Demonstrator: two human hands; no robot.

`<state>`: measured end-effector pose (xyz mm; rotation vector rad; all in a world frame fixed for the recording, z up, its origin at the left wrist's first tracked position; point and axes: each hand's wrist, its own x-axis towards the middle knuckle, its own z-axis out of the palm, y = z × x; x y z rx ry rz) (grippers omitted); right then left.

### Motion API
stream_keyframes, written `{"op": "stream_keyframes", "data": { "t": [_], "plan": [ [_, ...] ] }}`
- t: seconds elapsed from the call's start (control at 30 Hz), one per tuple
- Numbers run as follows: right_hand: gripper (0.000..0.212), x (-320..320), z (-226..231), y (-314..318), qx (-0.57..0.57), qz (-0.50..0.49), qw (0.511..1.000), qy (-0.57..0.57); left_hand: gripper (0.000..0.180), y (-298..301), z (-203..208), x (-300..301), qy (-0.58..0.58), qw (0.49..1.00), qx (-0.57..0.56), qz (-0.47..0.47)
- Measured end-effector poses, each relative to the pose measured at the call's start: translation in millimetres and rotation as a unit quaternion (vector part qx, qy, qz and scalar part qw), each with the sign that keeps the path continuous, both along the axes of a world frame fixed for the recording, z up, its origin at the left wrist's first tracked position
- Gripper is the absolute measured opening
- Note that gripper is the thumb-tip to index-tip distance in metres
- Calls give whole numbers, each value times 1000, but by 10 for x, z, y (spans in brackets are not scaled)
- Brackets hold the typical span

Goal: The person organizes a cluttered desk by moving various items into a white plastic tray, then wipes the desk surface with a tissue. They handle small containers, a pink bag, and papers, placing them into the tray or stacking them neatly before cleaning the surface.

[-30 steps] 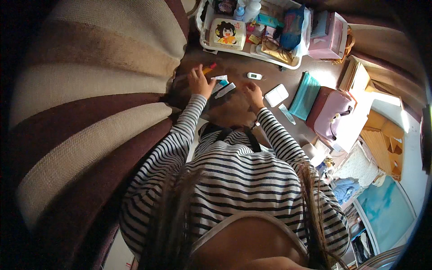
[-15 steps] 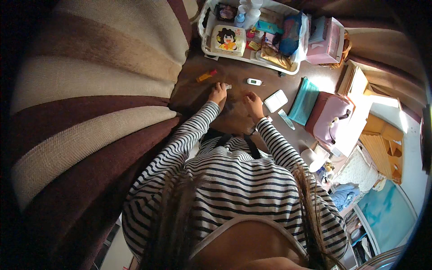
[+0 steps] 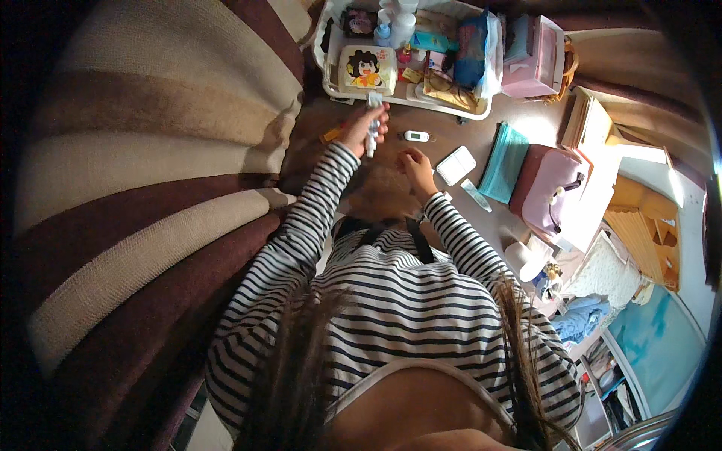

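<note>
My left hand (image 3: 362, 129) is closed around a slim clear-and-white tube (image 3: 373, 126). The tube is held over the brown table, just short of the white tray (image 3: 440, 108). A small orange item (image 3: 329, 136) lies beside that hand, partly covered by it. Closer to me, my right hand (image 3: 416, 167) is raised with its fingers curled together; whether anything is between them is hidden. Just beyond its fingers lies a white digital thermometer (image 3: 416, 136). To its right are a white square pad-like object (image 3: 456, 165) and a flat clear packet (image 3: 475, 195).
Bottles, packets and a tin-like box with a cartoon figure (image 3: 368, 70) fill the tray. At the right sit a teal folded cloth-like item (image 3: 502, 163), a pink and brown bag (image 3: 549, 188) and a pink box (image 3: 532, 59). Striped curtain (image 3: 150, 143) hangs along the left.
My left hand has moved forward toward the tray, lifting the tube off the table. My right hand has shifted only slightly, and the whole view has tilted a little.
</note>
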<state>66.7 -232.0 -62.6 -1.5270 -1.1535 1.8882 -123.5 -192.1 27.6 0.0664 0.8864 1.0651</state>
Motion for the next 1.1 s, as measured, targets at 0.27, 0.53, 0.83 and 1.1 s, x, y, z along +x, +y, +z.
{"op": "stream_keyframes", "data": {
  "t": [0.27, 0.53, 0.83, 1.1],
  "plan": [
    [17, 90, 177, 102, -44, -14, 999, 4, 33, 1834, -306, -966, 595, 803, 5, -39],
    [16, 296, 241, 184, -91, -64, 992, 52, 30, 1717, -413, -1200, 755, 627, 121, 146],
    [17, 599, 332, -140, 5, -70, 992, -109, 14, -7, -276, 185, 677, 726, 104, 62],
    [15, 929, 197, -493, 2, -90, 988, -125, 44, -374, -991, 937, 742, 584, 282, -171]
  ]
}}
